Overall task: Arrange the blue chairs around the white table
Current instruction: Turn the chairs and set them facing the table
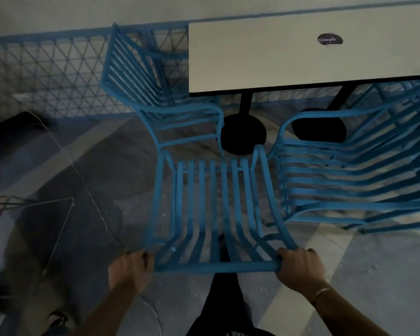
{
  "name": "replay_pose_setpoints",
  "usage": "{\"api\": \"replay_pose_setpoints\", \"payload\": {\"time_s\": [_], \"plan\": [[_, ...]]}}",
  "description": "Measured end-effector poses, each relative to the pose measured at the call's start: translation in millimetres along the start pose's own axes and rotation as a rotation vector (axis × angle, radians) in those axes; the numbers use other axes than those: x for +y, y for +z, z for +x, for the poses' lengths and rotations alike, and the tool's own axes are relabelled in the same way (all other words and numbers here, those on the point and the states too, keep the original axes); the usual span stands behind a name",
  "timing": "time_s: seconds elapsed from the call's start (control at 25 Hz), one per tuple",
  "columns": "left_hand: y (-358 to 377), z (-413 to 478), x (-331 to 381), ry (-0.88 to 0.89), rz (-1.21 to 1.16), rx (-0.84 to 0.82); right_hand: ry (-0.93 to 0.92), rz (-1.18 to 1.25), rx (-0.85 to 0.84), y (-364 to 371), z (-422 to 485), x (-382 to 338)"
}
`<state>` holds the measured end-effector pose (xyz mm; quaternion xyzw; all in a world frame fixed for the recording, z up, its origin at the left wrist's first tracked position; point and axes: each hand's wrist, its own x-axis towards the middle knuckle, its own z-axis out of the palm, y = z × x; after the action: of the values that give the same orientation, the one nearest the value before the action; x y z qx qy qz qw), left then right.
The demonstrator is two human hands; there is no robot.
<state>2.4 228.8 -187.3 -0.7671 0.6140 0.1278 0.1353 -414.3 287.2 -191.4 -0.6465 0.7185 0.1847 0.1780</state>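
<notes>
Near the bottom of the view, the left hand (131, 267) and the right hand (300, 270) both grip the top rail (216, 266) of a blue slatted metal chair (215, 202), one hand at each end. The fingers (283, 253) of both hands are closed round this rail. The chair stands on the grey floor (374, 263) directly in front of the person, with its seat toward the white rectangular counter (277, 61).

A second blue slatted chair (141, 76) stands at the left end of the counter, and a third blue slatted chair (349, 180) is on the right, just beside the held one. The counter rests on black posts with round black bases (243, 134). A small dark oval object (330, 40) lies on the counter top. Behind it runs a blue mesh fence (46, 76).
</notes>
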Motion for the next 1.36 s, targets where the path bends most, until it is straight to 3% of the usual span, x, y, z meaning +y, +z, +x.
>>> {"api": "replay_pose_setpoints", "payload": {"time_s": [0.48, 0.68, 0.96, 1.08, 1.16, 1.36], "plan": [[-45.9, 154.8, 67.2, -0.002, -0.046, 0.020, 0.014, -0.052, -0.026, -93.8, 183.3, 19.3], [-56.9, 182.9, 64.9, -0.039, -0.003, 0.030, -0.038, -0.095, 0.002, -102.0, 200.3, 6.4], [-56.0, 182.2, 70.2, -0.053, 0.032, -0.018, -0.096, -0.073, -0.102, -105.2, 198.7, 11.3], [-61.7, 174.5, 97.1, 0.121, 0.102, -0.019, -0.163, 0.007, -0.281, -107.5, 208.2, 19.4], [-67.3, 152.4, 150.2, 0.300, 0.026, -0.095, -0.230, 0.046, -0.366, -111.6, 213.1, 23.1], [-57.1, 102.4, 281.6, 0.464, -0.030, -0.099, -0.279, 0.175, -0.158, -100.4, 193.0, 41.7]]}}
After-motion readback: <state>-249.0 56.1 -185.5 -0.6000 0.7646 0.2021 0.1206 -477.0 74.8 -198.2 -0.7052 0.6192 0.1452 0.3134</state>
